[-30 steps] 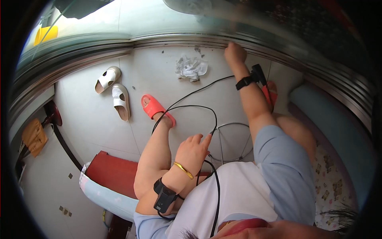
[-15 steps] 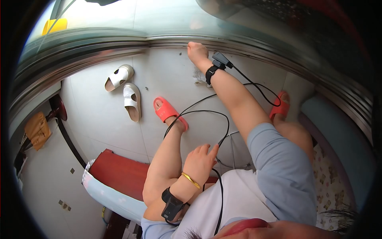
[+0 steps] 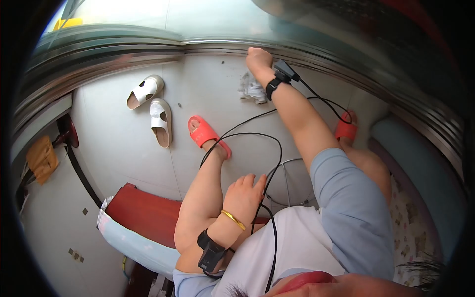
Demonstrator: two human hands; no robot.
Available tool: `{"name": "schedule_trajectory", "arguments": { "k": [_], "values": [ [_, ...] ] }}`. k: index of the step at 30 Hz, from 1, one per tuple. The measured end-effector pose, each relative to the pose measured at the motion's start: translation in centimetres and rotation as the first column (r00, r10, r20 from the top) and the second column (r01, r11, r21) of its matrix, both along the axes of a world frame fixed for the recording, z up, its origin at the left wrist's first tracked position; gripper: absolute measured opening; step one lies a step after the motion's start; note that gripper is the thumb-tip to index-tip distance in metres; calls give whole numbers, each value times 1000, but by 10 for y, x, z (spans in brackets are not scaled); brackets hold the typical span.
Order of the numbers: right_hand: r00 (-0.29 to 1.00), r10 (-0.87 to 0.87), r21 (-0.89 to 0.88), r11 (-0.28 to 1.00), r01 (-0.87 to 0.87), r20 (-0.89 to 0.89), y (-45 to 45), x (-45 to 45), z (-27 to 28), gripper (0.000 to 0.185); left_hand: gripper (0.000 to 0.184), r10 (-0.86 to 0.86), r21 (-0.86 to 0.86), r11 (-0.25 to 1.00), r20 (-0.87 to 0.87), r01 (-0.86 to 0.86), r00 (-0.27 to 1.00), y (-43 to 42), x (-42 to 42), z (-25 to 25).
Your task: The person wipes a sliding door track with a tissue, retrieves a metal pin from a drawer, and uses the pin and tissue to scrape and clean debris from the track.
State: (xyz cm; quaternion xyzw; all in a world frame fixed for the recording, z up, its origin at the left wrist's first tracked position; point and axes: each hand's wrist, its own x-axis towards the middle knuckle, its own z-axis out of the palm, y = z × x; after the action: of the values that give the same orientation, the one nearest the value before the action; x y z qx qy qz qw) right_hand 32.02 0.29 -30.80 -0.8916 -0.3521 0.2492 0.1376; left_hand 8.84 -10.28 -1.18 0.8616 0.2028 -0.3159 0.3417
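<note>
My right hand [image 3: 259, 60] is closed at the metal door track [image 3: 217, 47]; whatever lies inside its fingers is hidden. A black strap with a small device [image 3: 283, 74] and a cable sits on that wrist. Just below this hand, a crumpled white cloth or tissue [image 3: 251, 90] rests on the floor, partly behind the wrist. My left hand [image 3: 243, 199], with a gold bangle above it, hovers over my lap with its fingers apart and nothing visibly in them. Black cable [image 3: 280, 148] loops close by its fingertips.
White shoes [image 3: 161, 121] stand on the tiled floor at left. Red slippers [image 3: 204, 132] are on my feet. A red bench [image 3: 143, 213] is at lower left, a wire ring stand [image 3: 284, 180] between my legs, and a blue cushioned edge [image 3: 410, 158] at right.
My right hand first swept left along the track, past the crumpled cloth, then moved slightly back right. My left hand stays over my lap. The view has shifted a little.
</note>
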Motion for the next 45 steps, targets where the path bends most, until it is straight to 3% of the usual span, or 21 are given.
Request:
{"name": "schedule_trajectory", "arguments": {
  "k": [9,13,17,24,26,29,33,38,42,45],
  "values": [
    [922,-377,27,926,376,82,-117,47,-2,12,47,-86,31,996,43,84,995,-19,25,10],
    [944,-326,215,920,329,-50,-94,26,-10,13,47,-80,34,996,82,78,993,-25,25,6],
    [946,-270,429,844,323,-180,-32,-7,-7,14,47,-71,0,998,-24,71,997,-21,17,0],
    [975,-139,294,937,186,-175,31,-24,-7,14,47,-16,-18,1000,-66,15,998,1,4,-2],
    [991,-100,209,971,116,-88,40,-29,-14,14,47,-6,-17,1000,-62,5,998,6,1,-2],
    [999,-26,152,988,29,-20,42,-27,-18,14,46,4,-13,1000,-40,-4,999,10,-5,-4],
    [999,2,111,994,5,-54,43,-21,-11,14,46,11,-12,1000,-15,-11,1000,11,-8,-5],
    [997,73,-94,993,-76,-37,38,-4,0,17,46,1,-8,1000,-41,-1,999,11,-5,-4],
    [998,27,-129,991,-34,-57,1,15,6,19,45,-41,25,999,-41,42,998,8,0,-3],
    [997,-80,-33,996,80,-10,-38,27,-2,17,45,-60,42,997,-20,61,998,6,7,-3]
  ]
}}
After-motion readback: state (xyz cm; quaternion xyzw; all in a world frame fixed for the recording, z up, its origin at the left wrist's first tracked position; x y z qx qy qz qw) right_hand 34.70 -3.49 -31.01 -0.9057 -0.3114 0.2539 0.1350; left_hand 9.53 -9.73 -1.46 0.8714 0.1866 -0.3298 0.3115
